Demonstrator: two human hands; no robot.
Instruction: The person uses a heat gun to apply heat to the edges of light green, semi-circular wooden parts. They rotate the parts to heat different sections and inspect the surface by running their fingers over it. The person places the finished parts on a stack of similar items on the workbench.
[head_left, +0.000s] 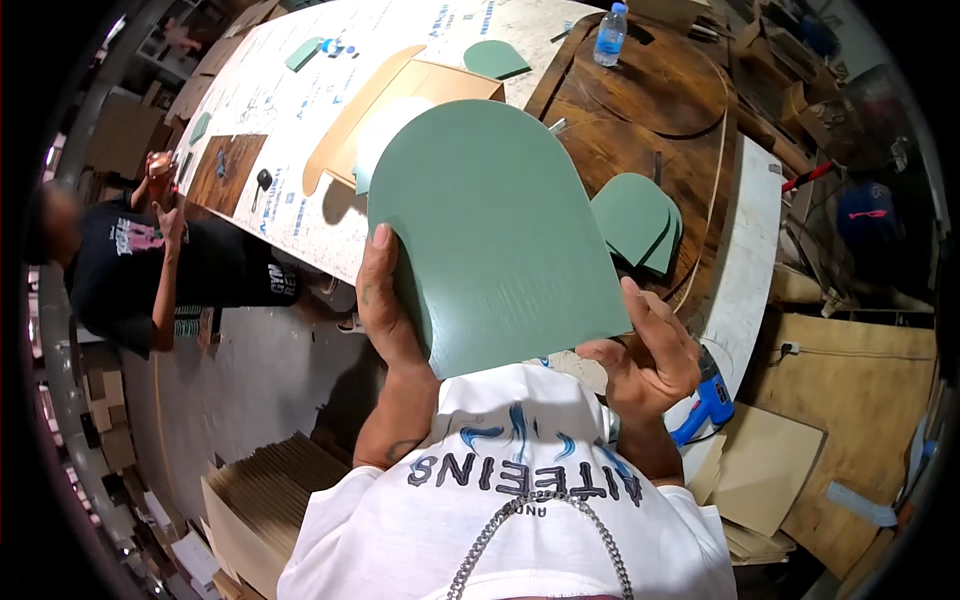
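Close in front of me I hold up a large green arch-shaped panel (490, 230), its rounded end away from me and its straight edge near my chest. My left hand (388, 305) grips the left edge, thumb on the face and the other fingers hidden behind. At the lower right corner my right hand (650, 350) pinches the panel between thumb and fingers. Beyond it, to the right, several similar green panels (630, 220) lie in a loose stack on a dark wood board (690, 160). Another green panel (495, 60) rests farther off on the table.
A light wooden tray-like piece (365, 105) lies on the white table (270, 200). A water bottle (610, 38) stands on the dark board. A blue power tool (708, 405) is at right. Cardboard sheets (270, 500) are stacked lower left. Another person (150, 250) stands at left.
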